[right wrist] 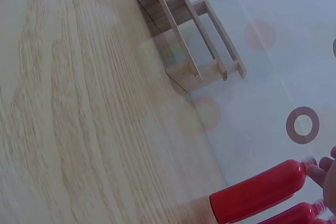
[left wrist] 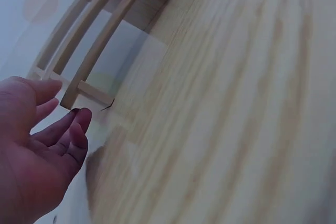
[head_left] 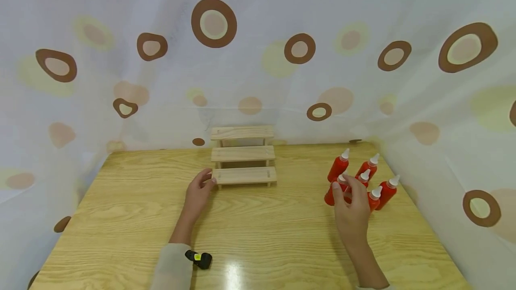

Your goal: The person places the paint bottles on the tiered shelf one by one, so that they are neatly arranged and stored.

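Note:
A three-step wooden stand (head_left: 243, 175) is at the back of the table. My left hand (head_left: 198, 191) is at the left end of its lowest step, fingertips touching or nearly touching the wood. In the left wrist view those fingers (left wrist: 79, 137) are loosely bent around the step's end. On the right, my right hand (head_left: 351, 211) pinches the neck of a red squeeze bottle (head_left: 329, 198) with a white pointed cap. The right wrist view shows this bottle (right wrist: 262, 190) upright on the table, fingertips at its neck. The cap is partly covered by the hand.
Several similar red bottles (head_left: 388, 193) stand close beside and behind the right hand. The wood-grain table (head_left: 262, 232) is bordered at the back and sides by a white sheet (head_left: 258, 79) with brown and beige rings. A black band (head_left: 199, 258) is on the left wrist.

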`<action>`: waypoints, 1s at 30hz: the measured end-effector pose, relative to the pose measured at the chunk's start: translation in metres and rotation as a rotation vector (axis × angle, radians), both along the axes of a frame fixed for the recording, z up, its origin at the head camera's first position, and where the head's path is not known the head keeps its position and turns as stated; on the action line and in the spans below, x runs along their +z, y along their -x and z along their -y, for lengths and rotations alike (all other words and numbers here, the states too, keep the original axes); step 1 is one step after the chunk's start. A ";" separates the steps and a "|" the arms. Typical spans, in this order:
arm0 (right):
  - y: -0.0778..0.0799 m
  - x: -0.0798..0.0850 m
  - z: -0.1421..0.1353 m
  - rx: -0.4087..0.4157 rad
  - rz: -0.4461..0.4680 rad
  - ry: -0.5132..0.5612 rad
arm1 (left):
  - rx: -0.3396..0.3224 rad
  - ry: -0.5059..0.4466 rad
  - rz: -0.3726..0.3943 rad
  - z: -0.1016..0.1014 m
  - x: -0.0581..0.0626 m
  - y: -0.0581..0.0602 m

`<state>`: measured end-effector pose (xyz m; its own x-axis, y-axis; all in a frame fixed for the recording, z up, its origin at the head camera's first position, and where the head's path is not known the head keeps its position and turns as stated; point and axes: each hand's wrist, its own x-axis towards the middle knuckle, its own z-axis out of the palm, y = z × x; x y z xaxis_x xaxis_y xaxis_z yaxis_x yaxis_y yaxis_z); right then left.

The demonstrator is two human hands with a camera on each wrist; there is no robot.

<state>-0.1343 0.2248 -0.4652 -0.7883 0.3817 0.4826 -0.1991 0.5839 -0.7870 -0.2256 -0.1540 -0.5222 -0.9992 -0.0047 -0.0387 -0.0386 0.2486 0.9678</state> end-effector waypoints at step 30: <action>0.020 -0.039 -0.014 -0.117 0.222 -0.011 | 0.027 -0.025 -0.020 -0.002 -0.013 0.003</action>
<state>-0.1542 0.2393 -0.5039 -0.8259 0.4725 0.3076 0.0472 0.6016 -0.7974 -0.2283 -0.1515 -0.5353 -0.9994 -0.0306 -0.0187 -0.0251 0.2236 0.9743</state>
